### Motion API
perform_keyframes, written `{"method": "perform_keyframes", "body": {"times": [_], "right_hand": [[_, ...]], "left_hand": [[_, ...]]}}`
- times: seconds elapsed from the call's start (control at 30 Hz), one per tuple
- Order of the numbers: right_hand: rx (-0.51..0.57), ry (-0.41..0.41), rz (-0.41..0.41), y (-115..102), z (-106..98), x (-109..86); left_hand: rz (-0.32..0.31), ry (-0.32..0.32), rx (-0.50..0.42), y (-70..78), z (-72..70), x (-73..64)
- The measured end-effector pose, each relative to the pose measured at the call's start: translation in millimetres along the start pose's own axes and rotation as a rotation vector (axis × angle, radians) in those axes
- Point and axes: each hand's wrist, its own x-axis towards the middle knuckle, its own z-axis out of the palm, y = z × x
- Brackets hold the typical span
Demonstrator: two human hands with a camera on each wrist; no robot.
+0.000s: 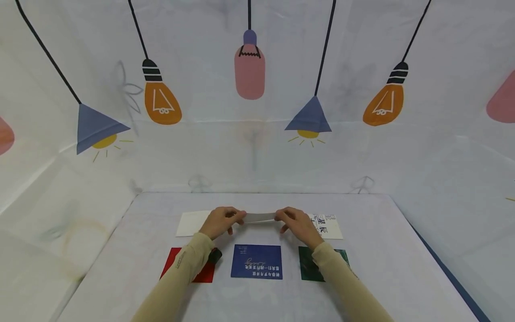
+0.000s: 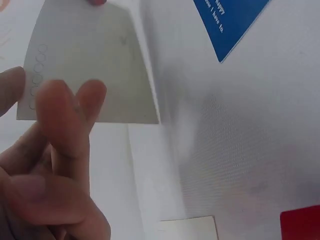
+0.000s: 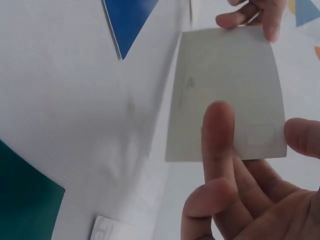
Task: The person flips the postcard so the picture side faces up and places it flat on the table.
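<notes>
A pale postcard [image 1: 259, 218] is stretched between both hands above the far half of the table. My left hand [image 1: 223, 220] pinches its left end, and my right hand [image 1: 298, 225] pinches its right end. In the left wrist view, the postcard [image 2: 120, 65] carries a column of faint printed circles near the thumb. From the right wrist, the postcard's underside [image 3: 215, 75] shows a small printed stamp box near the right thumb; the card bows slightly. Below the hands lies a blue card [image 1: 256, 262] with white lettering.
A blank cream card [image 1: 188, 223] lies behind the left forearm, and a white card with dark characters [image 1: 331, 227] is behind the right hand. Nearer, a red card [image 1: 207, 273] and a green card [image 1: 307, 266] are partly covered by the forearms. A lamp-printed cloth [image 1: 253, 156] hangs behind.
</notes>
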Motion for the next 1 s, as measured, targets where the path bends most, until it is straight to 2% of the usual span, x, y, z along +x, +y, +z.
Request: {"method": "perform_keyframes", "body": {"times": [0.2,0.4,0.57,0.8,1.0], "right_hand": [[-0.059,-0.019,-0.035,-1,-3,-6.5],[-0.086,0.008,-0.055,2,1,-8.0],[-0.151,0.044,-0.048,4,5,-6.6],[-0.260,0.055,-0.065,3,7,-5.1],[-0.369,0.032,-0.068,4,9,-3.1]], "left_hand": [[0.011,0.034,0.078,1.4,2.5,-5.7],[0.037,0.060,0.169,4.1,6.0,-7.1],[0.057,0.090,0.207,6.8,8.2,-10.5],[0.125,0.135,0.326,-0.6,14.5,-4.7],[0.137,0.141,0.377,-2.3,19.6,-2.4]]}}
